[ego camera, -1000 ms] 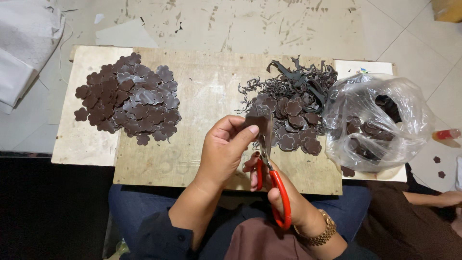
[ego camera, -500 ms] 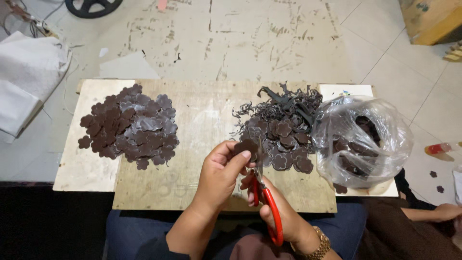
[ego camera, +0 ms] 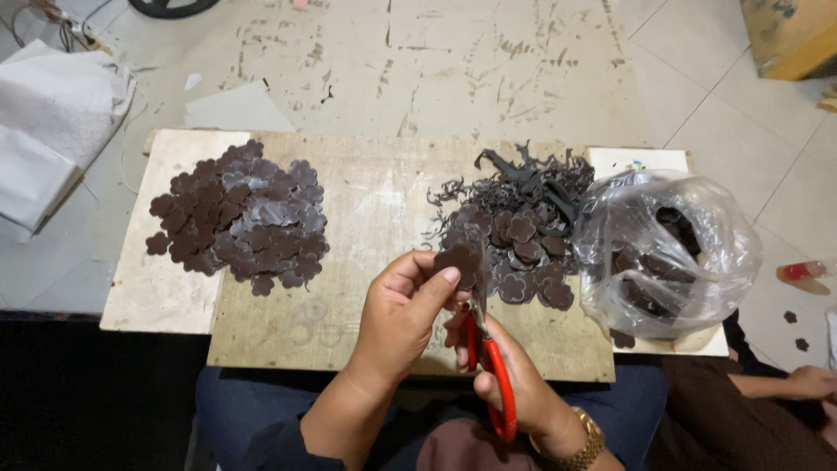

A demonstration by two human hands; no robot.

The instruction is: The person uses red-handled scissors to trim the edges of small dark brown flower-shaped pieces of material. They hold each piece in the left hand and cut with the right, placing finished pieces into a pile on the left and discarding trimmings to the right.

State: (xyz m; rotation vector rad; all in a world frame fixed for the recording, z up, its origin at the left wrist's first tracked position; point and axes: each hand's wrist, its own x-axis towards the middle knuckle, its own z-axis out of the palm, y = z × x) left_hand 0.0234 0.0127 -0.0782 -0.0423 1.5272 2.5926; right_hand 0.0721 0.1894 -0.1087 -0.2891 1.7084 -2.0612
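My left hand (ego camera: 403,312) pinches a dark brown flower-shaped piece (ego camera: 457,261) between thumb and fingers, just above the wooden board (ego camera: 366,209). My right hand (ego camera: 514,384) grips red-handled scissors (ego camera: 485,353), whose blades point up at the edge of that piece. A gold watch sits on my right wrist. Right behind the hands lies a heap of uncut brown pieces and thin offcut strips (ego camera: 523,227). A larger pile of trimmed brown flower shapes (ego camera: 240,218) lies at the board's left.
A clear plastic bag (ego camera: 667,253) with more brown pieces sits at the board's right end. White cloth (ego camera: 52,139) lies on the floor at left. Another person's hand (ego camera: 806,382) rests at lower right. A small red-capped object (ego camera: 802,271) lies on the tiles.
The view has shifted slightly down the board. My hands keep the piece and scissors in nearly the same place, with the piece turned a little in my left fingers.
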